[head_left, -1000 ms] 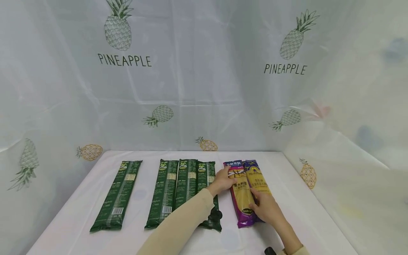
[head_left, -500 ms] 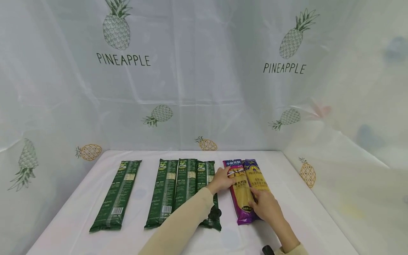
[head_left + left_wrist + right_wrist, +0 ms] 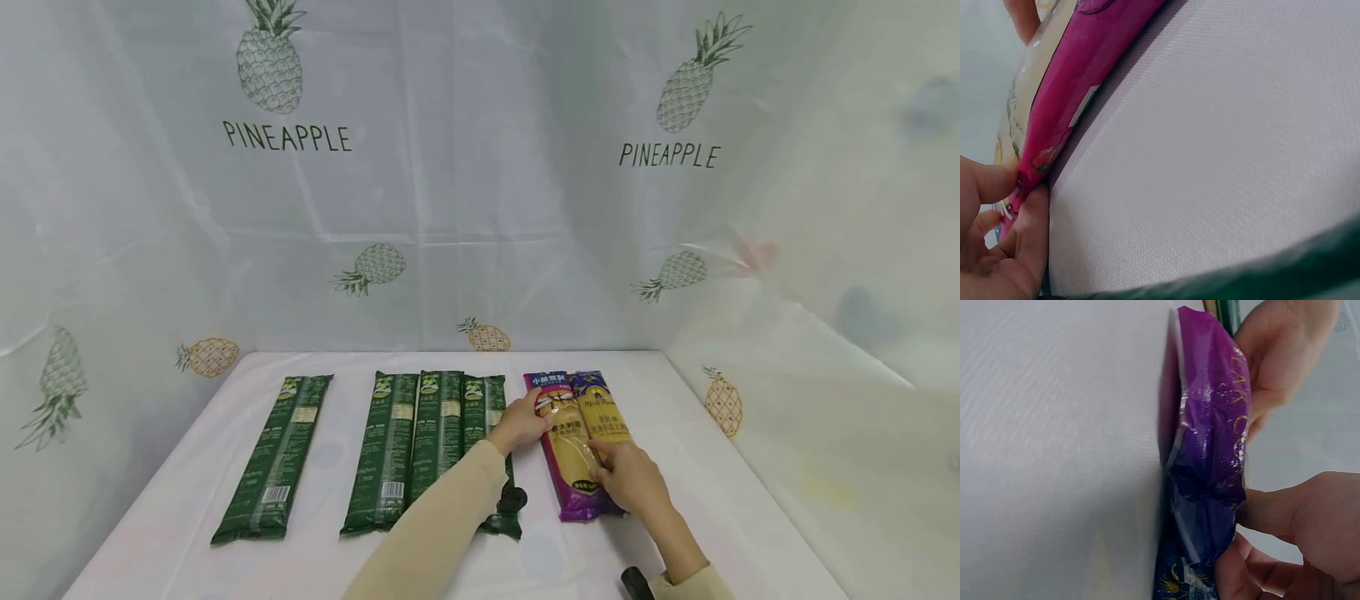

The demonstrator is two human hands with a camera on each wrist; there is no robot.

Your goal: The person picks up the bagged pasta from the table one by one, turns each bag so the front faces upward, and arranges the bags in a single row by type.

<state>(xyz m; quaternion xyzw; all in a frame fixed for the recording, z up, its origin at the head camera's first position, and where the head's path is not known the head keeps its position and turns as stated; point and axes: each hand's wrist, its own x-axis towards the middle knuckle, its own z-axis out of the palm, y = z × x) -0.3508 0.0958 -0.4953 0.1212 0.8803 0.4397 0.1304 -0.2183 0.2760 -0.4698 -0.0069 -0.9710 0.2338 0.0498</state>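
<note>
A magenta and purple spaghetti pack [image 3: 567, 442] with a clear window lies on the right of the table, partly over a blue and yellow pasta pack [image 3: 604, 408] at its right. My left hand [image 3: 520, 423] pinches the magenta pack's left edge near its far end, thumb above and a finger beneath in the left wrist view. Opposite, my right hand [image 3: 633, 478] reaches across the blue and yellow pack. Its thumb and forefinger grip the magenta pack's right side, around the middle. The right wrist view shows the purple end [image 3: 1210, 394] of a pack close up, with bent fingers beside it.
Three green spaghetti packs [image 3: 382, 458] lie side by side left of my left hand; my left sleeve crosses the nearest of them. A separate green pack [image 3: 273, 458] lies farther left. A pineapple-print curtain [image 3: 480, 208] hangs behind the white table [image 3: 330, 575].
Both yellow-windowed packs have slid slightly away from me, their near ends drawing back. My hands stay on them, and the green packs lie still. The head view has tilted a little.
</note>
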